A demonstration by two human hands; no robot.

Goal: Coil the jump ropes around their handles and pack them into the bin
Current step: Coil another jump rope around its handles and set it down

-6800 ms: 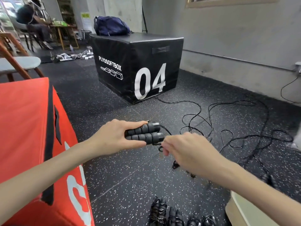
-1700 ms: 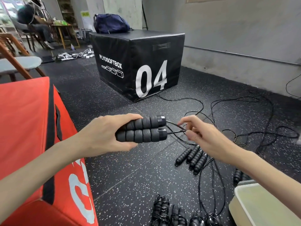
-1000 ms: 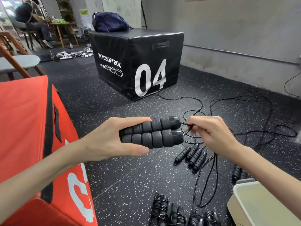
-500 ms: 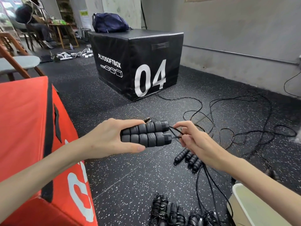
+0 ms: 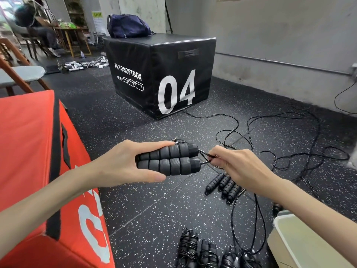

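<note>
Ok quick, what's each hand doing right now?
Left hand: holding the two handles side by side.
Right hand: pinching the rope just past the handle ends.

Black plyo box (image 5: 160, 74) marked "PLYOSOFTBOX" and "04", beyond the hands; navy bag (image 5: 128, 26) on its top, far left corner. Red plyo box (image 5: 34, 161) left of the left hand. Wooden chair (image 5: 19, 74), grey seat, far left. White power strips (image 5: 83, 63) on the floor beyond
</note>
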